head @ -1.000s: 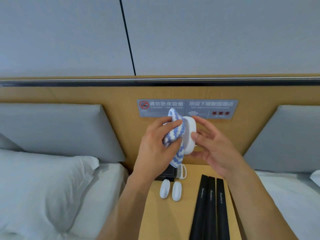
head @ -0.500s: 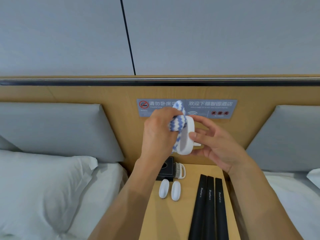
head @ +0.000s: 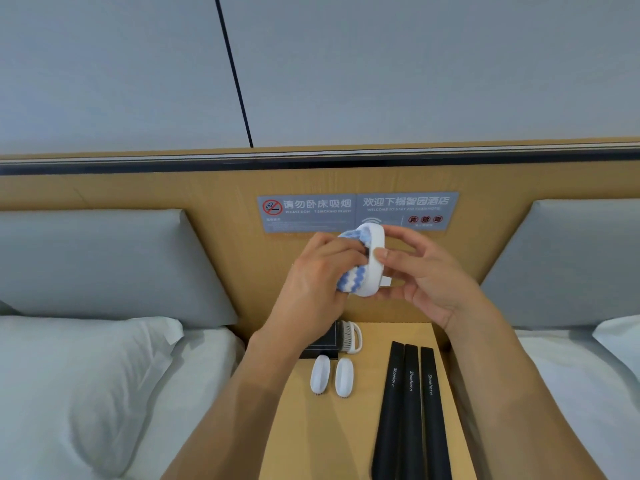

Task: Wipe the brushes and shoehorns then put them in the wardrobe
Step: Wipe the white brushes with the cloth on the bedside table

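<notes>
White brush [head: 375, 261]: pinched by right hand [head: 427, 282], back exposed for wiping.
Cloth [head: 351, 280]: bunched in left hand [head: 318, 275] (rubbing).
Bench [head: 291, 427]: shoehorns [head: 412, 410] await.

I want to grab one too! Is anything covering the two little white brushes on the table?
No. The two small white brushes lie bare on the wooden bedside table, apart from the black shoehorns. The left hand and right hand are up above.

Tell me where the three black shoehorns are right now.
The three black shoehorns lie side by side on the wooden bedside table, low and right of centre, right of two small white oval brushes.
</notes>
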Demonstrator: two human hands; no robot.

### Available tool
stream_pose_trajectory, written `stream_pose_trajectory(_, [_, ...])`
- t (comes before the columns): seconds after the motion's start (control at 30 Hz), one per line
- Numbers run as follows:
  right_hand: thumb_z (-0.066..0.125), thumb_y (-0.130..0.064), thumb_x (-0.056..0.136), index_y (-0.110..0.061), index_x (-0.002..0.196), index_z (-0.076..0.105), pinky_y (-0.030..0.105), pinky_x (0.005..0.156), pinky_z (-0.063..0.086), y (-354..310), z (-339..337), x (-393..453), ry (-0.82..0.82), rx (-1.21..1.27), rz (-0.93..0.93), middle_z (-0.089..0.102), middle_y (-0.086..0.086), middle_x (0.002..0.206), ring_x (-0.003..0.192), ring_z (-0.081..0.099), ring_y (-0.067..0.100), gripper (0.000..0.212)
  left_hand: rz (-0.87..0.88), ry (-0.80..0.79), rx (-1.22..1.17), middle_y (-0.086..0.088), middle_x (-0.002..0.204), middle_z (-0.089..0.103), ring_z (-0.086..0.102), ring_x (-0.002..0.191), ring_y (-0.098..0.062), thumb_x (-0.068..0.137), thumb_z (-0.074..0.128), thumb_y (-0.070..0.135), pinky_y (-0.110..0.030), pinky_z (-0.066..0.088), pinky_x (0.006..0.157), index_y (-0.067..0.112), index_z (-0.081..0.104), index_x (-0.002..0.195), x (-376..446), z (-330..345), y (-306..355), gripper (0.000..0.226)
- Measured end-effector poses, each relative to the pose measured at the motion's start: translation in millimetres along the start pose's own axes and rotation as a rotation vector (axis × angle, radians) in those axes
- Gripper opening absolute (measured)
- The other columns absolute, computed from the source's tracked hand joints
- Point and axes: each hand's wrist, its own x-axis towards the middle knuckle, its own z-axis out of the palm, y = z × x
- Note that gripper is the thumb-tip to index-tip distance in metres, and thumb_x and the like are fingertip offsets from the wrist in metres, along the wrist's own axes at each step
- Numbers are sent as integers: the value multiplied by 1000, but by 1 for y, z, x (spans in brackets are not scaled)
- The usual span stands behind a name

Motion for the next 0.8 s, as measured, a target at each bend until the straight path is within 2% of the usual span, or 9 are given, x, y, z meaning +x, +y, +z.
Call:
stream_pose_trajectory(0.1, [75,-13,77,-17,126,63,45,65,60,2,-3,2,-3,-9,19,76,14,105,92,74,29,51,-42,-62,-26,5,107,67,49,106,-13,75,64,-10,-12,38,84,10,69,102,-8,-1,-3,35])
stream_pose_trajectory(0.17, [76,-15,75,-16,126,63,45,65,60,6,-3,2,-13,-3,43,76,14,105,90,74,28,52,-79,-88,-71,8,103,62,46,103,-6,75,62,-10,-7,36,79,12,66,103,-12,-3,-4,37])
stream_pose_trajectory(0.27, [75,-12,77,-14,126,63,44,62,60,9,-2,3,-12,17,71,76,14,99,83,74,26,51,-135,-137,-190,6,102,62,50,97,-3,74,57,-4,-13,42,75,17,60,106,-18,-7,-2,38])
stream_pose_trajectory(0.37, [77,-14,72,-14,122,66,45,63,60,12,-2,4,-43,20,88,76,14,96,82,74,27,52,-226,-160,-318,14,104,66,60,98,-4,72,54,6,-21,49,76,23,48,107,-23,-13,1,39])
stream_pose_trajectory(0.5, [79,-14,70,-16,119,68,45,63,59,17,-2,4,-82,38,108,76,15,95,82,75,27,50,-259,-159,-310,20,99,69,62,98,6,71,68,0,-9,46,78,24,57,108,-23,-15,-3,45])
stream_pose_trajectory(0.57, [79,-15,69,-17,119,68,44,62,59,18,-1,5,-82,35,103,76,14,94,81,75,26,51,-261,-155,-279,21,96,67,61,94,6,74,68,0,-7,44,77,27,62,107,-24,-14,-4,43])
stream_pose_trajectory(0.63, [80,-16,68,-17,120,68,44,62,59,17,-1,6,-81,16,94,76,14,94,82,75,26,53,-261,-130,-252,18,96,66,61,93,1,77,67,5,-10,46,76,29,62,106,-24,-11,-4,38])
stream_pose_trajectory(0.7, [81,-16,67,-18,120,68,44,62,60,19,0,8,-77,4,97,76,14,94,82,75,25,55,-259,-103,-207,13,96,65,60,90,-4,79,64,11,-21,50,75,30,62,104,-23,-6,-7,31])
stream_pose_trajectory(0.8, [82,-17,68,-21,116,71,46,66,60,22,0,9,-85,-9,112,76,16,98,86,75,26,50,-265,-66,-157,14,89,62,57,84,-5,77,61,12,-31,52,71,30,60,97,-21,3,-10,26])
